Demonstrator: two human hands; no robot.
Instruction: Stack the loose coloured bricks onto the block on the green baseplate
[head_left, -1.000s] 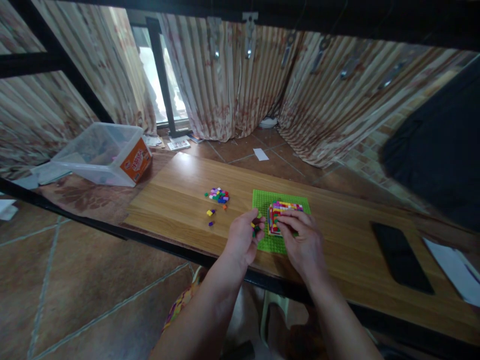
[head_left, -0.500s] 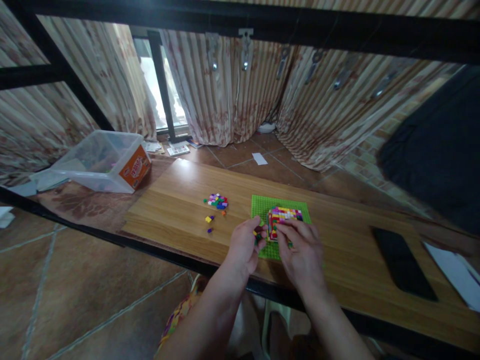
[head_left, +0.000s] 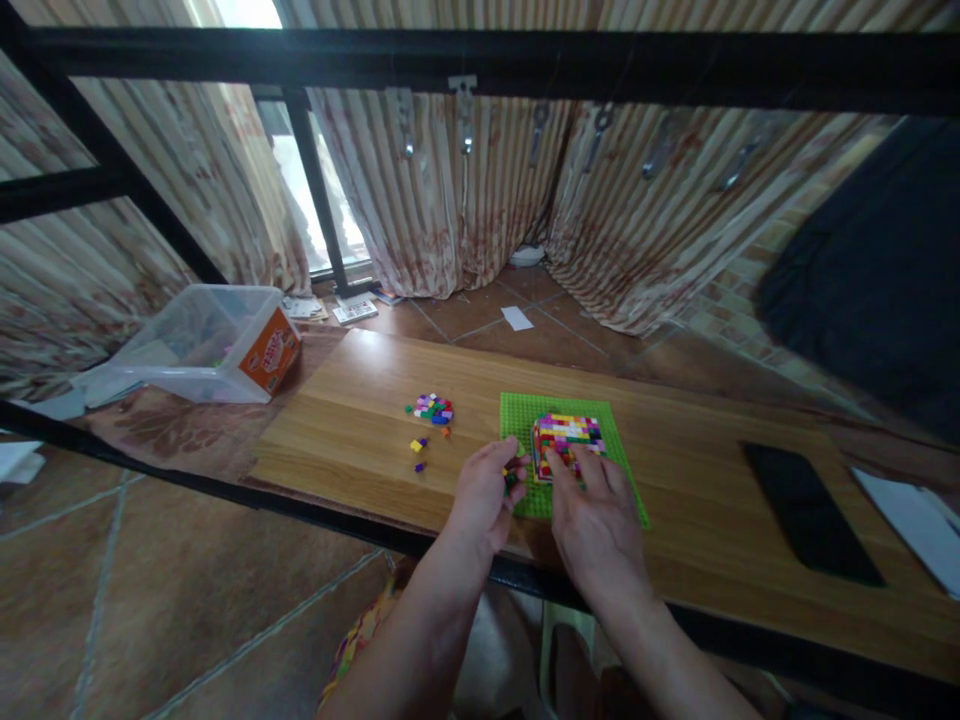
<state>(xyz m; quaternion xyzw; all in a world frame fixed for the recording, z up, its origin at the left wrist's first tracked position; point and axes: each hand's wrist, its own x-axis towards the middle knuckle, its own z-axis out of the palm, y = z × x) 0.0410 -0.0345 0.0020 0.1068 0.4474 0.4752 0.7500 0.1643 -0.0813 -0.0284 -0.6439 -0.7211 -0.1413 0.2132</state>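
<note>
A multicoloured toy-brick structure (head_left: 566,430) stands on a green baseplate (head_left: 624,480) on the wooden table. My right hand (head_left: 600,505) lies over its near side, fingers extended, with the fingertips resting on the bricks. Under those fingers part of the structure is hidden, and no loose brick shows in them. Just left of the structure, above the baseplate's left edge, my left hand (head_left: 487,488) is curled around several small bricks (head_left: 511,478), dark green and yellow among them.
Left of the baseplate lie a pile of loose bricks (head_left: 433,408) and a few strays, such as a yellow brick (head_left: 416,446). A clear plastic bin (head_left: 202,340) stands at the far left. To the right are a black phone-like slab (head_left: 810,510) and white paper (head_left: 911,520).
My right hand's fingers have gone from bunched together at the structure to stretched out on top of it. My left hand keeps its bricks in nearly the same place. The view has shifted slightly.
</note>
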